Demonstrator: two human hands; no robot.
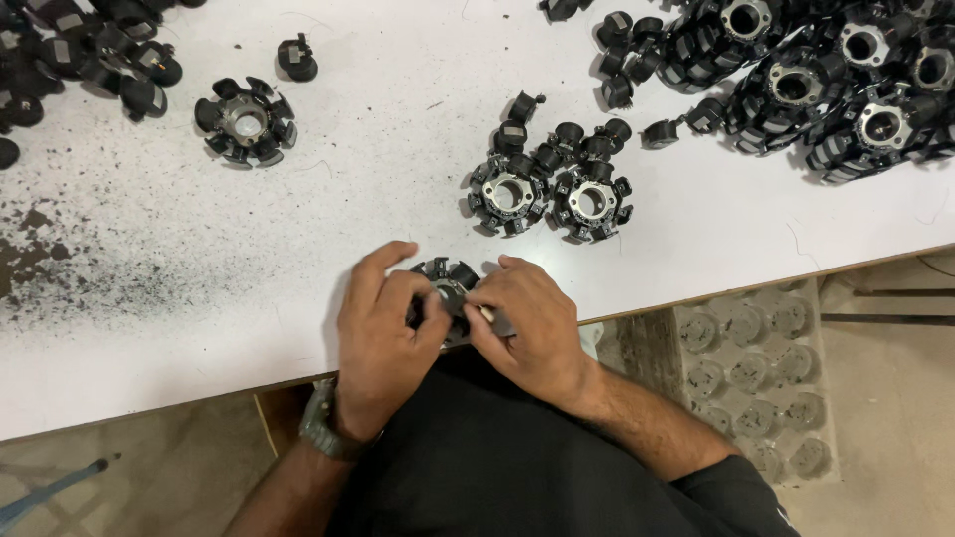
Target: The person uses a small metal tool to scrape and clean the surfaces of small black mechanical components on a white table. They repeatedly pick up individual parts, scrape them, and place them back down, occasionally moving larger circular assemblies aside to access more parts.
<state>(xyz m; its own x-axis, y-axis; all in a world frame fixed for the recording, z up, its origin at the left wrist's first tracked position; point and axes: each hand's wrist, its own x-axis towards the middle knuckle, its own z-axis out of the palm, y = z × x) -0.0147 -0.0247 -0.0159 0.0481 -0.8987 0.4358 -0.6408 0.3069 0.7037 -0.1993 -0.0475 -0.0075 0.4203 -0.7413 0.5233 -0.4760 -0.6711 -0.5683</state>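
Near table edge [149,398], 6 o'clock: left hand [383,343] and right hand [527,333] both pinch a black ring-shaped stator core [448,283], fingertips pressed on its rim from either side. Core lies flat, bore facing up; round, so no long axis. Two like cores [547,194] sit just beyond at 12 o'clock, touching. One lone core [245,120] at 10 o'clock. Heap of cores [826,80] at 2 o'clock. Moulded tray [761,373] at 4 o'clock below table, pockets holding round grey parts.

no packages, labels, signs, screens visible
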